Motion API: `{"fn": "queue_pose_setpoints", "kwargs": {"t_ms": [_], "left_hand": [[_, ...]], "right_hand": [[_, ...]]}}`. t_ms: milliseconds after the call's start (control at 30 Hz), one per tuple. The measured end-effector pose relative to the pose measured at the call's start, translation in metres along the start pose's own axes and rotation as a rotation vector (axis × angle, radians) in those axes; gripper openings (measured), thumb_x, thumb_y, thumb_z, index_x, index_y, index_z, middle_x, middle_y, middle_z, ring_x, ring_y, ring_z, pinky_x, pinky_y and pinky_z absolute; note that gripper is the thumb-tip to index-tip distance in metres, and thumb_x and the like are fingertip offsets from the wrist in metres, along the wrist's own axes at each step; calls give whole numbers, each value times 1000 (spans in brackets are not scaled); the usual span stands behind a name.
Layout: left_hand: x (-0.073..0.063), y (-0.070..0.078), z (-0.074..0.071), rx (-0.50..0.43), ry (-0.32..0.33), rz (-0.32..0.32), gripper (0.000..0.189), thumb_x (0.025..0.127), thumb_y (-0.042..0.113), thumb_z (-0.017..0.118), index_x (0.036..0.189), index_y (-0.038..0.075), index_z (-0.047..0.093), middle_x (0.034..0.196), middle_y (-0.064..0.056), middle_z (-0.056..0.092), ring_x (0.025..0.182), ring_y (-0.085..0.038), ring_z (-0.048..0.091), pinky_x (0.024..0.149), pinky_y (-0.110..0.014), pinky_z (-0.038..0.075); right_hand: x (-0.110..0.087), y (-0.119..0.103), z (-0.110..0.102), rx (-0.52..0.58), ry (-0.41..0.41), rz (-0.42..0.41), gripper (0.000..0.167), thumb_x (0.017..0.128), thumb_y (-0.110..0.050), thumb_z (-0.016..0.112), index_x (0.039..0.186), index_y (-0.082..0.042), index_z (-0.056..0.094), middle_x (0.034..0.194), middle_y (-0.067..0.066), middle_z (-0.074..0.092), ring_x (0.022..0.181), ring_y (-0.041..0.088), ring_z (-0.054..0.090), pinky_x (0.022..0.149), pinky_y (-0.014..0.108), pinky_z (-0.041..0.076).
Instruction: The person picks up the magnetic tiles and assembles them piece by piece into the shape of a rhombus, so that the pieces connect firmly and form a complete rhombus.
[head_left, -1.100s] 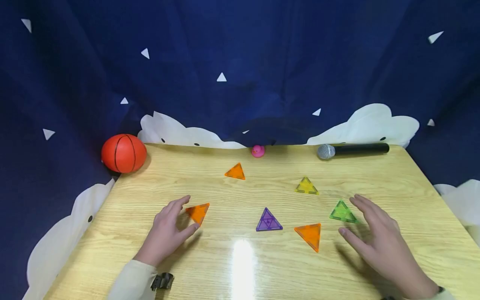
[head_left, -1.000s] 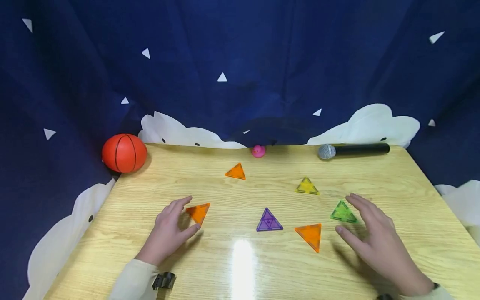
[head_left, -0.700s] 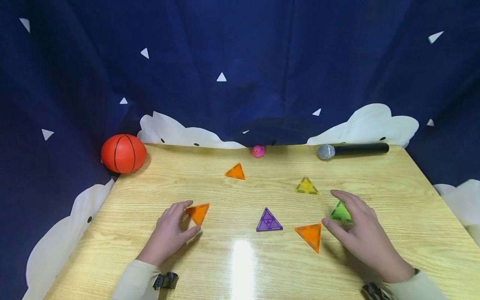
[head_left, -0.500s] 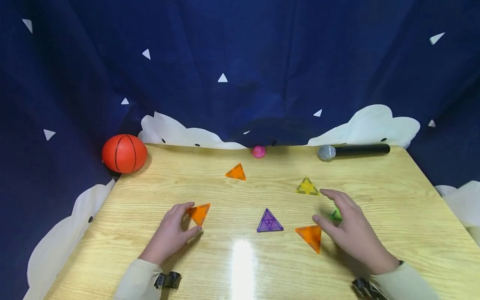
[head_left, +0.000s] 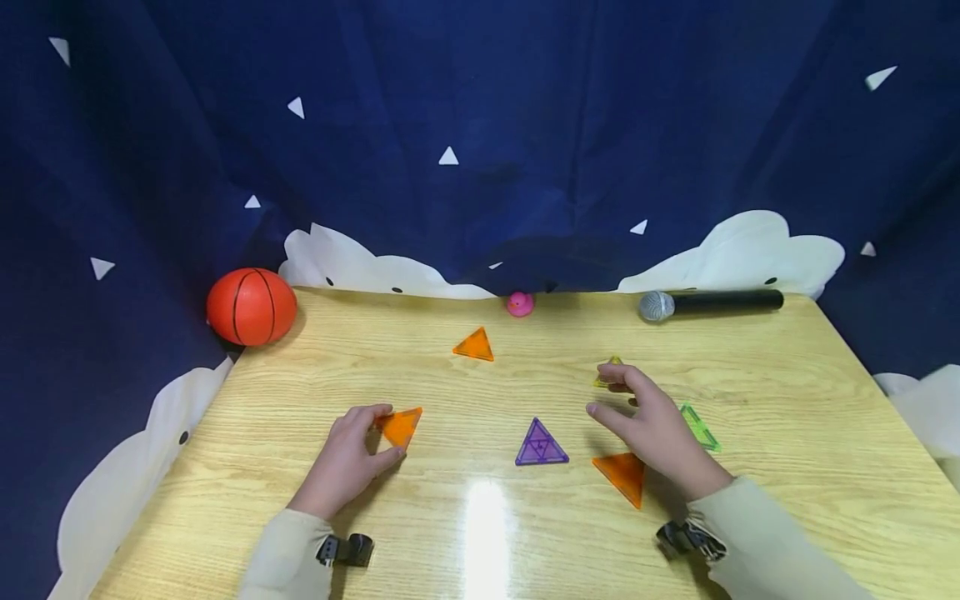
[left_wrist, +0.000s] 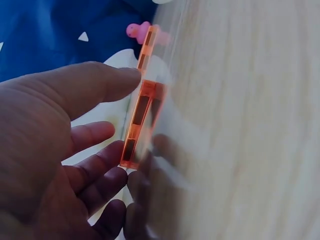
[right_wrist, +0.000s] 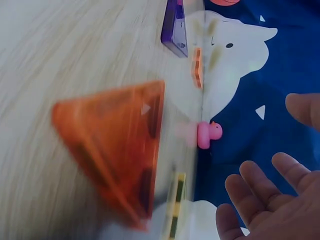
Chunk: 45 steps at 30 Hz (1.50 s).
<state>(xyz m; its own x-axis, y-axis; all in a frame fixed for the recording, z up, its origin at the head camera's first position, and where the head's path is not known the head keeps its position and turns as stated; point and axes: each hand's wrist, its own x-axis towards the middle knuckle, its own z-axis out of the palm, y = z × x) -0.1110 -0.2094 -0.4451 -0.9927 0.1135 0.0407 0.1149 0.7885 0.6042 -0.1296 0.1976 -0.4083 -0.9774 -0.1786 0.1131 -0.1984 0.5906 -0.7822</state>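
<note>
My left hand (head_left: 348,454) is at an orange triangular magnetic tile (head_left: 401,427) lying flat on the table; its index fingertip and thumb tip are right at two corners. In the left wrist view the thumb (left_wrist: 107,85) overlaps the tile's edge (left_wrist: 135,125) and the other fingers are loosely bent beside it. My right hand (head_left: 656,429), fingers spread and holding nothing, is over the table, its index finger partly covering a yellow triangular tile (head_left: 615,361). Below its thumb lies a second orange tile (head_left: 622,477), partly hidden by the hand; a green tile (head_left: 701,427) shows behind the wrist.
A purple triangular tile (head_left: 540,446) lies between the hands, and another orange tile (head_left: 476,344) farther back. Along the far edge are a red ball (head_left: 252,307), a pink toy duck (head_left: 520,304) and a microphone (head_left: 708,305). A dark blue curtain (head_left: 480,125) borders the table.
My right hand has moved left across the green tile toward the yellow one. My left hand has shifted slightly right, its fingertips coming closer to the orange tile. The tiles have not moved.
</note>
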Motion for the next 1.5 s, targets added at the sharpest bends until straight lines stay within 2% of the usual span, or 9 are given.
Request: {"fn": "queue_pose_setpoints", "kwargs": {"t_ms": [233, 433, 633, 867, 1067, 1200, 1333, 1500], "left_hand": [[2, -2, -2, 10, -11, 15, 55, 82, 22, 83, 131, 6, 63, 129, -11, 59, 123, -35, 48, 106, -54, 39], [4, -1, -1, 11, -45, 20, 56, 81, 25, 84, 130, 7, 64, 128, -10, 60, 120, -34, 50, 104, -54, 40], [3, 1, 0, 18, -73, -2, 60, 80, 27, 85, 132, 7, 63, 127, -9, 59, 120, -33, 50, 104, -53, 40], [3, -3, 3, -9, -69, 12, 60, 79, 29, 86, 131, 8, 64, 125, -7, 59, 121, -32, 49, 105, -52, 40], [6, -8, 3, -78, -100, 50, 59, 80, 28, 85, 132, 13, 63, 129, -6, 58, 124, -32, 48, 109, -54, 36], [8, -9, 0, -89, -117, 68, 58, 81, 28, 85, 132, 13, 64, 126, -5, 58, 121, -31, 48, 107, -53, 36], [7, -10, 0, -78, -123, 56, 55, 81, 29, 85, 131, 15, 65, 122, -3, 58, 117, -29, 48, 103, -50, 38], [6, -12, 1, -78, -120, 55, 56, 81, 30, 85, 131, 16, 65, 118, 0, 59, 112, -26, 48, 99, -47, 39]], "right_hand": [[19, -3, 14, 74, -53, 68, 59, 94, -28, 72, 144, -8, 47, 138, 17, 55, 126, 36, 52, 102, 54, 44], [38, -7, 21, 114, -61, 115, 63, 93, -28, 73, 146, -6, 46, 135, 18, 56, 123, 35, 53, 98, 49, 48], [53, -13, 33, 143, -71, 128, 63, 91, -26, 74, 145, -7, 47, 131, 17, 59, 115, 30, 56, 94, 44, 49], [71, -22, 48, 207, -77, 134, 62, 91, -25, 74, 145, -9, 47, 130, 16, 57, 112, 28, 55, 91, 41, 50], [79, -23, 55, 244, -81, 128, 62, 92, -21, 74, 145, -8, 46, 127, 17, 59, 108, 27, 57, 90, 39, 50], [86, -24, 64, 253, -130, 95, 64, 92, -19, 73, 147, -5, 44, 121, 17, 61, 103, 27, 58, 90, 37, 49], [96, -27, 78, 255, -180, 89, 67, 92, -18, 73, 149, -5, 41, 123, 17, 59, 103, 26, 57, 92, 38, 49], [104, -29, 93, 261, -123, 110, 62, 92, -16, 72, 147, -6, 44, 126, 16, 57, 106, 27, 57, 93, 41, 50]]}}
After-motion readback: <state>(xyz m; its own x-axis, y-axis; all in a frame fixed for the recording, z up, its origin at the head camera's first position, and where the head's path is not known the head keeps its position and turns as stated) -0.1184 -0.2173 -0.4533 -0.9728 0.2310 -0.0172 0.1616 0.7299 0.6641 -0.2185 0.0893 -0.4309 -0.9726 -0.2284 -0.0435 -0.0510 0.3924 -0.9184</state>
